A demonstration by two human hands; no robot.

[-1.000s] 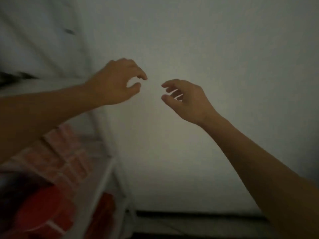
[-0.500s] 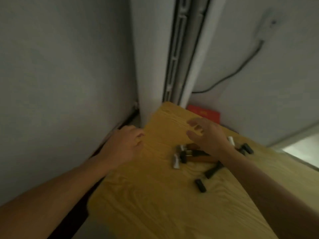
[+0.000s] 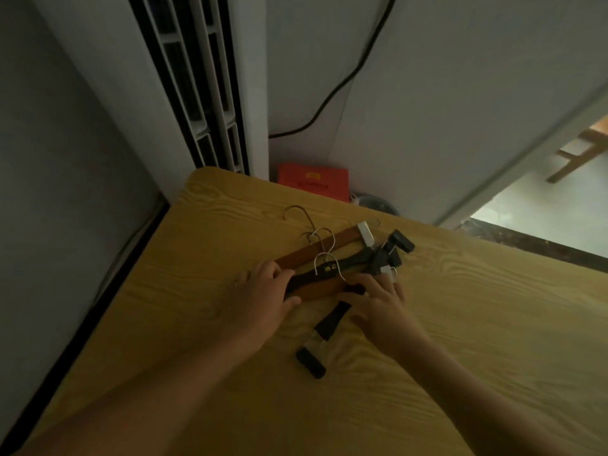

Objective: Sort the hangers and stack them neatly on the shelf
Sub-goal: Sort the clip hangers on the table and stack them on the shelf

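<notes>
- The black clip-ended hanger (image 3: 324, 327) lies nearest on the yellow wood-grain tabletop (image 3: 460, 340).
- Both hands, in mid-air a second ago, now touch the pile: left hand (image 3: 263, 292) grips the bar ends, right hand (image 3: 375, 301) presses flat.
- Brown wooden hangers (image 3: 317, 250) lie beyond; gathering has likely begun.

Matt wood-grain table (image 3: 460, 324); wooden hangers (image 3: 316, 250) with shiny metal hooks (image 3: 325, 258).

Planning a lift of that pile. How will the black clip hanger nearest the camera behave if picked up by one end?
The black hanger looks like a rigid bar, so it should probably stay stiff. Its end clip may dangle or slide. It partly lies under the right hand, so it could snag the other hangers.
</notes>
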